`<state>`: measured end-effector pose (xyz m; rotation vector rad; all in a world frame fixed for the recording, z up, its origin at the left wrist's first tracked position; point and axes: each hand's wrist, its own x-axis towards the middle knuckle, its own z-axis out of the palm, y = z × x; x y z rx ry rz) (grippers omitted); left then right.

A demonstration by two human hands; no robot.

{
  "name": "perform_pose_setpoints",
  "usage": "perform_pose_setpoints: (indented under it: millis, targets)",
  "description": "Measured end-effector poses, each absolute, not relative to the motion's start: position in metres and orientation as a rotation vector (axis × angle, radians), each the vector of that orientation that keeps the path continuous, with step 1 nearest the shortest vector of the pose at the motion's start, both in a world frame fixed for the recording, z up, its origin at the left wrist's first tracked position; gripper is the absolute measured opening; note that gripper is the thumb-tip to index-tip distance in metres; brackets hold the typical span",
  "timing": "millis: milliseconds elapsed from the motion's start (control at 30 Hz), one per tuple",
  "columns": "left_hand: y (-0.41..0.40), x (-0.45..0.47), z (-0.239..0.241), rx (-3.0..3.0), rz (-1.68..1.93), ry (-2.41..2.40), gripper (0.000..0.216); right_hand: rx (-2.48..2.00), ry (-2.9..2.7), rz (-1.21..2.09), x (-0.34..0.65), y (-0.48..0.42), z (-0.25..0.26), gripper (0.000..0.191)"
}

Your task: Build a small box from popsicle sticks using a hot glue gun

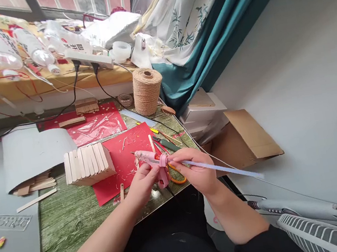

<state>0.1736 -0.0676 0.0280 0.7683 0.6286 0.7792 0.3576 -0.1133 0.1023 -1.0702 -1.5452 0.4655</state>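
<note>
A pink glue gun [147,156] is in my left hand [144,182], its nozzle pointing left over a red sheet [127,145]. My right hand [196,168] pinches a long translucent glue stick [226,168] whose front end meets the back of the gun; I cannot tell how far in it sits. Left of the gun stands a box built of wooden craft sticks [88,164]. Just behind my hands lie orange-handled scissors [178,179], partly hidden, and a dark green-handled tool [168,144].
A jute twine spool [147,91] and spare glue sticks [137,117] are at the back right. A power strip [89,58] and plastic bottles [3,52] crowd the sill. Loose craft sticks [36,200] lie left. An open cardboard box [238,144] and a fan [323,233] stand right.
</note>
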Motion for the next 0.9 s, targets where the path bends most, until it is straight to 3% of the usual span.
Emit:
perform_pose_setpoints:
  millis: [200, 367, 500, 900]
  targets:
    - [-0.069, 0.174, 0.023, 0.875, 0.776, 0.616, 0.05, -1.205, -1.362, 0.515, 0.351, -0.114, 0.086, 0.007]
    - [-0.069, 0.174, 0.027, 0.942, 0.833, 0.59, 0.046, -1.166, -1.16, 0.75, 0.35, -0.115, 0.083, 0.016]
    - [-0.067, 0.173, 0.03, 0.962, 0.851, 0.602, 0.048, -1.095, -1.074, 0.787, 0.35, -0.113, 0.077, 0.009]
    - [-0.063, 0.172, 0.028, 0.927, 0.882, 0.663, 0.053, -1.192, -1.026, 0.857, 0.344, -0.105, 0.075, 0.018]
